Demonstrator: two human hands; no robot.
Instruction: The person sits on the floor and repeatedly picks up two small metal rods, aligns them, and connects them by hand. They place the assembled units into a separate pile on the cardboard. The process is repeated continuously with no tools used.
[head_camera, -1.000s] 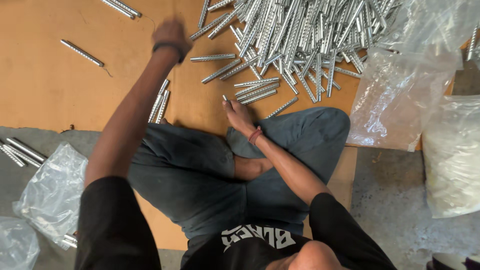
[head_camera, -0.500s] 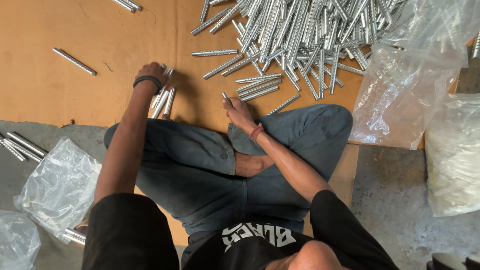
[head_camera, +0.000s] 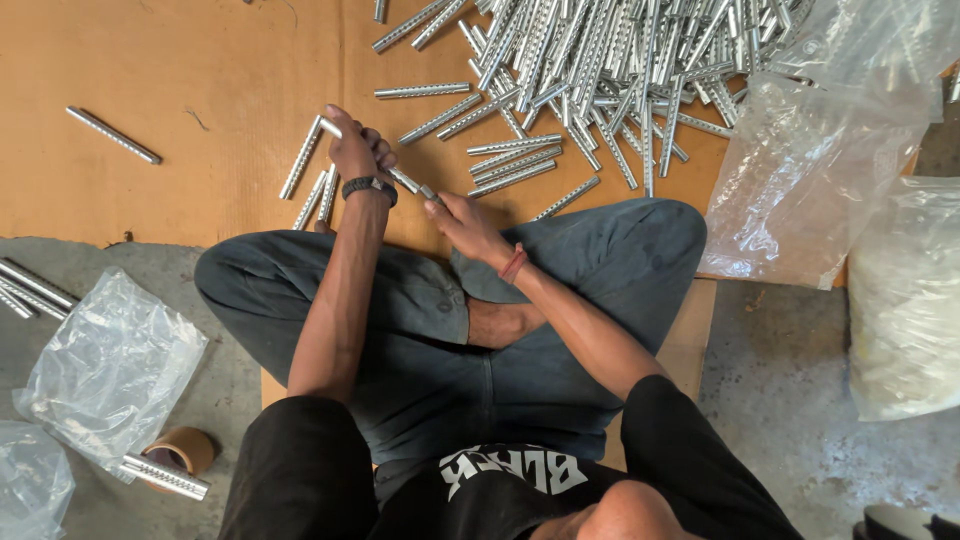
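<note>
Head view: I log the left hand (head_camera: 355, 150) closed around one end of a perforated metal rod (head_camera: 405, 181), the right hand (head_camera: 465, 222) pinching its other end at 4 o'clock. Rod pile (head_camera: 600, 70) lies at 1 o'clock on cardboard (head_camera: 200, 60); plastic bag (head_camera: 800, 180) at 3.

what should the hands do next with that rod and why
Probably lay the rod beside the small row of rods: the left hand grips it, the right hand touches its end, and that row lies right alongside.
</note>
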